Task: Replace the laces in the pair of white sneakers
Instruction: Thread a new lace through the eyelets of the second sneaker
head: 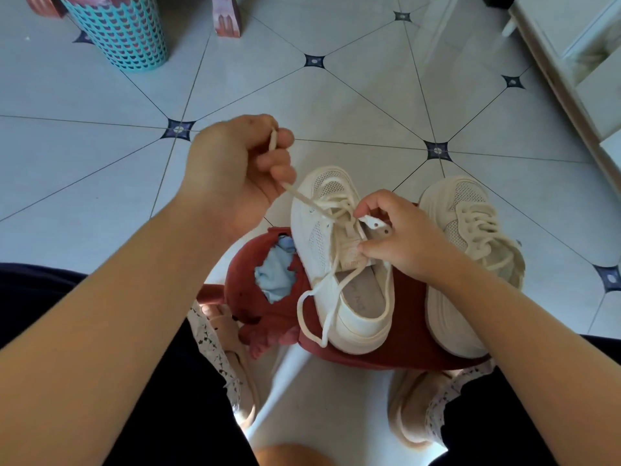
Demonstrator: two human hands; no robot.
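The left hand (pixel 232 176) is gripping the cream lace (pixel 304 199), its fingers (pixel 282 139) clenched around the strand and holding it taut above the nearer sneaker (pixel 312 237). The right hand (pixel 400 237) is pinching that sneaker's eyelet flap (pixel 378 227). The sneaker is sitting on a red stool (pixel 403 348) directly beneath the right fingers. The second sneaker (pixel 470 223) is lying just right of them.

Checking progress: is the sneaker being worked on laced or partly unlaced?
Partly unlaced: the sneaker has empty upper eyelets; lace crosses lower ones, pinched by the left hand.
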